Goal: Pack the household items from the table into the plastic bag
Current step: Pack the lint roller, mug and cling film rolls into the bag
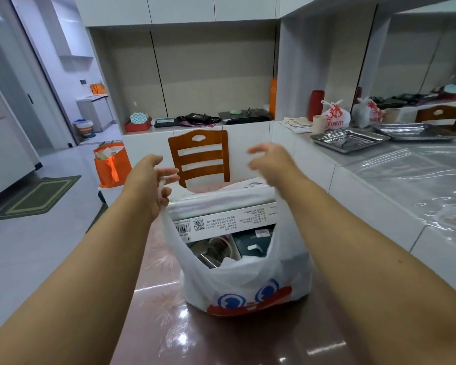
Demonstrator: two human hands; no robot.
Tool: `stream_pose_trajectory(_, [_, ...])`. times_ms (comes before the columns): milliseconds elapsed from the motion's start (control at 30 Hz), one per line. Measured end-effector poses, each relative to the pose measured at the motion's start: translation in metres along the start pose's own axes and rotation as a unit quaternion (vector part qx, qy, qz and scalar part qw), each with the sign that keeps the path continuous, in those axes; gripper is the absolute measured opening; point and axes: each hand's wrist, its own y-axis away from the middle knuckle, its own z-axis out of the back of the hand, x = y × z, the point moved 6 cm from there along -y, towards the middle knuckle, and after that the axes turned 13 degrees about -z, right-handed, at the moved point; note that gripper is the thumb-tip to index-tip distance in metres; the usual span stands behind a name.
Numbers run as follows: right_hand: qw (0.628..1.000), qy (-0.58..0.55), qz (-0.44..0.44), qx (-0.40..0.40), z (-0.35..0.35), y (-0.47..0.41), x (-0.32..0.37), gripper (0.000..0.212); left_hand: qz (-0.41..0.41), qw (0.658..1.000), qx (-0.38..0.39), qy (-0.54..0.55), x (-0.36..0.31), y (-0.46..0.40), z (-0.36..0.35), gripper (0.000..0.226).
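At the dining tabletop (248, 338), I hold up the two handles of a white plastic bag (248, 283) that stands directly below and between my hands, already stuffed. My left hand (149, 180) has its fingers curled round the left handle, the plastic twisted into a cord that runs down to the bag's rim. My right hand (270, 160) is raised at the same height just across the bag's mouth, fingers bent and apart; it seems to pinch the right handle, though the thin white film there is blurred and I cannot be sure of the grip. Beneath my hands a long white box (221, 219) with a barcode lies across the bag's opening, and under it sit a dark package (253, 245) and something metallic that I cannot make out. No loose items show on the tabletop near my hands, so the packing looks finished and the closing step is in hand. The next move calls for bringing both handles together over the box and knotting or gathering them, without letting the box tip the bag over.
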Motion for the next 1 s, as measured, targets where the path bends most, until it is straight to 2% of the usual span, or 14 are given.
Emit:
stream_pose_trajectory(67, [0.980, -0.191, -0.005, -0.063, 0.036, -0.002, -0.004, 0.022, -0.031, 0.999, -0.010, -0.001, -0.004, 0.000, -0.002, 0.039])
stream_pose_trajectory(100, [0.965, -0.248, 0.005, -0.080, 0.049, -0.002, -0.005, 0.016, -0.057, 0.998, -0.015, 0.002, -0.008, -0.001, -0.004, 0.037])
stream_pose_trajectory(167, [0.953, -0.290, 0.035, -0.083, 0.061, -0.003, -0.005, 0.009, -0.103, 0.994, -0.021, 0.000, -0.017, -0.007, -0.009, 0.035])
stream_pose_trajectory(233, [0.961, -0.268, 0.035, -0.058, 0.057, -0.006, -0.004, 0.007, -0.104, 0.995, -0.013, -0.003, -0.018, -0.009, -0.015, 0.033])
stream_pose_trajectory(333, [0.979, -0.198, -0.022, -0.051, 0.050, -0.013, -0.013, 0.036, -0.052, 0.998, 0.011, -0.028, -0.009, -0.008, -0.020, 0.033])
stream_pose_trajectory(433, [0.983, -0.161, -0.070, -0.053, 0.050, -0.013, -0.022, 0.046, -0.026, 0.998, 0.014, -0.053, -0.004, -0.010, -0.012, 0.034])
stream_pose_trajectory(533, [0.987, -0.121, -0.094, -0.054, 0.046, -0.010, -0.025, 0.049, -0.010, 0.997, 0.016, -0.073, -0.001, -0.010, -0.005, 0.035])
stream_pose_trajectory(867, [0.992, -0.084, -0.053, -0.081, 0.037, 0.005, -0.012, 0.041, -0.017, 0.986, -0.010, -0.165, -0.011, -0.002, 0.003, 0.037])
stream_pose_trajectory(1000, [0.993, -0.008, -0.049, -0.111, 0.041, 0.010, -0.013, 0.043, -0.049, 0.969, -0.019, -0.242, -0.011, -0.007, 0.006, 0.032])
